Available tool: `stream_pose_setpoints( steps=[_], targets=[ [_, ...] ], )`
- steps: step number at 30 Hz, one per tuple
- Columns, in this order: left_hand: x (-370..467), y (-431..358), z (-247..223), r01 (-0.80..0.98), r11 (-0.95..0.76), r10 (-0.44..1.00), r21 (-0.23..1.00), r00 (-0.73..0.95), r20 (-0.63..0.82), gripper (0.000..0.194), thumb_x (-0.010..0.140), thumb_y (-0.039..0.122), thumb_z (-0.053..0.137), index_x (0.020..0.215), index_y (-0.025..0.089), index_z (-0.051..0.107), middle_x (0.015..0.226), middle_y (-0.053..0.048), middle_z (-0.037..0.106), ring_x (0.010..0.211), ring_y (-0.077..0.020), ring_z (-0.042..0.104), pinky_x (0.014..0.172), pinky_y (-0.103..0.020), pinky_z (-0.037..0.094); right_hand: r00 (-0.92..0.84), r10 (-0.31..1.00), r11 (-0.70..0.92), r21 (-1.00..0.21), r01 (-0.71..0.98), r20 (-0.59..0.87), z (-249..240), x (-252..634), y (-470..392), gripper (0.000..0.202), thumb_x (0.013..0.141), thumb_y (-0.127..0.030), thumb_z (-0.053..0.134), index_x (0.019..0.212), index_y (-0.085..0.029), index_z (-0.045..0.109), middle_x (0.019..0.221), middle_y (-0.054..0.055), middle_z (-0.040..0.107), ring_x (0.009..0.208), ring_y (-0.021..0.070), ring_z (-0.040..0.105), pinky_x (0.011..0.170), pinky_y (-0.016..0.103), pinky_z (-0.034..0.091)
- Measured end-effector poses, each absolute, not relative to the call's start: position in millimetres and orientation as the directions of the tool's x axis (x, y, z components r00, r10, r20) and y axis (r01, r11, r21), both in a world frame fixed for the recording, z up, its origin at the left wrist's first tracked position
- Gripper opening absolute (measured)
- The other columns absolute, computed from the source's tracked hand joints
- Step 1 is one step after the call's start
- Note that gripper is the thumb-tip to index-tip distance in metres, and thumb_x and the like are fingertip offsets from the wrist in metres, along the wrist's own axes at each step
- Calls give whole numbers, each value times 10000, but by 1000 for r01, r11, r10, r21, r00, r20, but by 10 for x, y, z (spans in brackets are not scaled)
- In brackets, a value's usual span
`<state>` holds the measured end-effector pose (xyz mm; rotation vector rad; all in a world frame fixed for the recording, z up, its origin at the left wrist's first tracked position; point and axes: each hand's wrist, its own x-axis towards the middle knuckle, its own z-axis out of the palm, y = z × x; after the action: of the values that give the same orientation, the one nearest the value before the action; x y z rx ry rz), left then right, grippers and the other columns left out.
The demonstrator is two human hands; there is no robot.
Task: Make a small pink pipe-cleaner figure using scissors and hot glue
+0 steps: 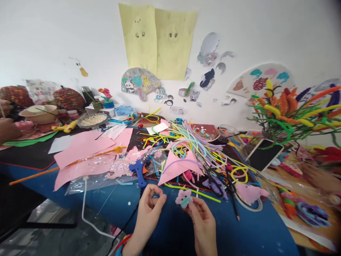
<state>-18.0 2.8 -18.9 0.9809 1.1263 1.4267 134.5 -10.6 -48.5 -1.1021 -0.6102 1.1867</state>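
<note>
A small fuzzy pink figure with a teal middle [184, 198] is pinched between the thumb and fingers of my right hand [199, 217], above the front of the blue table. To its left, my left hand [152, 204] is raised with its fingers curled and the thumb near the index fingertip; whether anything tiny is between them cannot be made out. Just behind my left hand lies a blue glue gun [140, 172]. Pink paper [174, 167] and a yellow-green pipe cleaner [202, 193] lie behind the figure.
Black scissors [215, 183], a dark pencil [236, 208] and a pink fuzzy piece [249, 193] lie to the right. Loose pipe cleaners [197, 138] cover the middle back. A phone [263, 154] leans at the right. Other people's hands show at both edges.
</note>
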Motion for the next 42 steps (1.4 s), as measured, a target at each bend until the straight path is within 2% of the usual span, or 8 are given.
stream_pose_setpoints(
  steps=[6, 9, 12, 19, 25, 33, 37, 42],
  targets=[
    [-325, 34, -210, -131, -64, 979, 989, -200, 36, 255, 833, 379, 598, 772, 214, 413, 547, 118, 370, 337, -17, 237, 358, -161, 130, 394, 904, 14, -911, -413, -165, -588, 1482, -118, 347, 641, -385, 823, 849, -145, 683, 799, 33, 742, 708, 153, 685, 676, 239, 582],
    [-343, 8, -204, -10, -130, 952, 992, -280, 122, 221, 818, 332, 620, 781, 211, 440, 542, 114, 312, 410, -49, 267, 408, -168, 202, 390, 910, 35, -908, -416, -143, -548, 1459, -166, 328, 665, -384, 808, 856, -151, 679, 803, 26, 739, 719, 148, 682, 688, 240, 583],
    [-331, -50, -200, 165, -203, 915, 965, -320, 247, 163, 804, 273, 628, 805, 204, 480, 603, 81, 369, 510, -86, 365, 501, -194, 318, 378, 915, 36, -906, -423, -140, -492, 1423, -228, 303, 679, -375, 799, 848, -155, 679, 781, 17, 733, 706, 141, 678, 681, 239, 581],
    [-273, -245, -154, 332, -379, 911, 864, -29, 410, 139, 856, 219, 563, 725, 192, 526, 704, -1, 512, 715, -166, 509, 681, -285, 401, 413, 901, 44, -920, -390, -132, -451, 1415, -334, 282, 701, -366, 779, 856, -153, 677, 795, 22, 728, 695, 144, 680, 678, 253, 580],
    [-215, -285, -65, 311, -256, 952, 916, -82, 294, 213, 883, 248, 540, 682, 182, 558, 691, -16, 563, 675, -166, 532, 650, -282, 414, 515, 856, 85, -970, -229, -47, -462, 1389, -394, 250, 718, -332, 762, 873, -155, 678, 788, 31, 736, 713, 153, 690, 694, 254, 575],
    [-145, -278, 70, 240, -177, 984, 955, 34, 174, 200, 853, 241, 612, 1034, 199, 688, 855, -36, 690, 799, -178, 626, 782, -285, 465, 463, 885, 33, -984, -178, -54, -399, 1360, -474, 213, 719, -318, 758, 853, -165, 693, 807, 50, 745, 706, 172, 697, 677, 269, 572],
    [-129, -251, 92, 184, -154, 986, 971, 89, 139, 101, 827, 248, 647, 852, 185, 721, 822, -41, 710, 774, -180, 635, 744, -268, 476, 399, 913, -1, -978, -209, -86, -348, 1332, -496, 199, 719, -320, 760, 832, -168, 699, 772, 41, 740, 676, 166, 686, 648, 262, 561],
    [-149, -200, 77, 118, -100, 990, 988, 110, 87, 220, 863, 257, 586, 682, 161, 666, 688, -21, 651, 681, -154, 584, 664, -239, 436, 320, 942, -24, -969, -246, -104, -316, 1296, -501, 164, 725, -302, 760, 820, -180, 706, 756, 21, 736, 685, 151, 684, 645, 231, 549]
  ],
)
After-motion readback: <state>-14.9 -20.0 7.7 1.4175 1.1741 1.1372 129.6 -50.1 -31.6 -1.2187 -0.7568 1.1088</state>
